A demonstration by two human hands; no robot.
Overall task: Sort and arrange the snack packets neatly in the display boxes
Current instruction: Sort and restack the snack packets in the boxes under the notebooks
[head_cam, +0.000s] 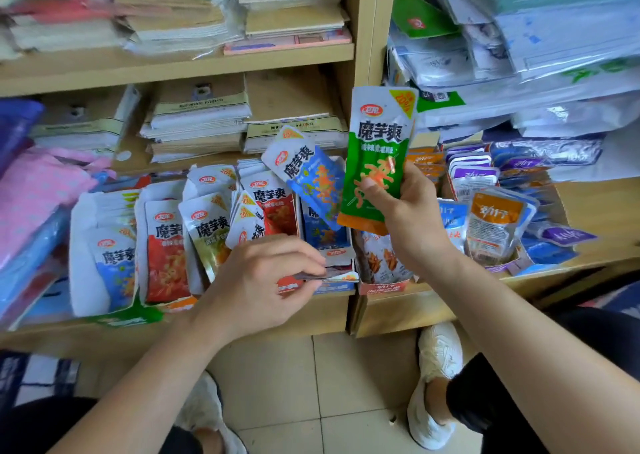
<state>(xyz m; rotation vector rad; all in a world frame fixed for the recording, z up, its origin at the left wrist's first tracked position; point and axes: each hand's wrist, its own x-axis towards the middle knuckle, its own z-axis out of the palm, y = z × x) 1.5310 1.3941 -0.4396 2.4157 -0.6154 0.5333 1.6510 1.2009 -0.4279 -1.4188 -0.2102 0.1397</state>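
Observation:
My right hand [405,211] grips a green snack packet [377,135] upright above the shelf, with a blue packet [308,176] fanned out behind it to the left. My left hand [263,280] pinches the edge of a flat packet [332,275] at the front of a display box [329,287]. Red [166,259], yellow-green [211,232] and blue-white [114,266] packets stand in the left boxes. Orange [495,221] and purple [471,173] packets fill the box on the right.
Stacks of paper notebooks [201,114] lie on the shelves behind the boxes. Plastic-wrapped goods [554,55] pile up at the right, pink and blue bags [34,194] at the left. My shoes [440,356] stand on the tiled floor below the shelf edge.

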